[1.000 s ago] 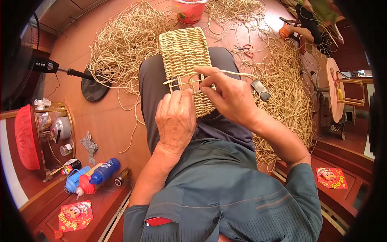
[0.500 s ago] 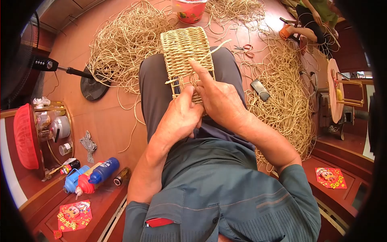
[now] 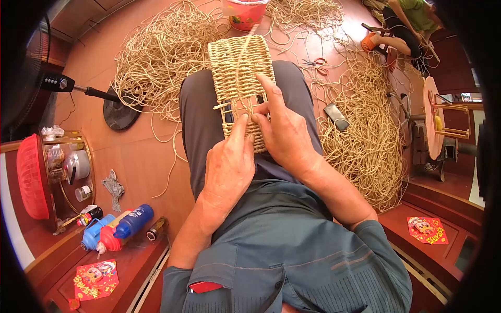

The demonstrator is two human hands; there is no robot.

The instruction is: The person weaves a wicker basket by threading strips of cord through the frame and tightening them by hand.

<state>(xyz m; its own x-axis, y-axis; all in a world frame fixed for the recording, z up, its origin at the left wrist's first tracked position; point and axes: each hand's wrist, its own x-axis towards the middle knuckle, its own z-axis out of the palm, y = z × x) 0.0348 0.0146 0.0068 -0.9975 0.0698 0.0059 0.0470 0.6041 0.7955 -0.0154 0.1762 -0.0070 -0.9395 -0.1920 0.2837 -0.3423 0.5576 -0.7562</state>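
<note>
A straw-coloured woven cord basket (image 3: 242, 60) rests across my lap, its tight weave broken by an open stretch of bare frame near my fingers. A loose cord (image 3: 240, 73) runs up over the weave from that gap. My left hand (image 3: 229, 164) is closed, its thumb and fingers pinching the cord at the lower part of the gap. My right hand (image 3: 286, 133) faces it, thumb and fingers closed on the same cord, its index finger stretched up along the basket's right side. The fingertips partly hide the cord between them.
Heaps of loose cord (image 3: 169, 52) lie on both sides. Scissors (image 3: 318, 65) and a phone (image 3: 336, 116) are at right, a red bucket (image 3: 245, 13) ahead, a fan (image 3: 57, 82) and bottles (image 3: 134, 220) at left. Another person (image 3: 412, 26) sits far right.
The loose cord end has swung from the right side to run upward over the basket. My left hand has turned and both hands have come slightly apart, showing more of the gap.
</note>
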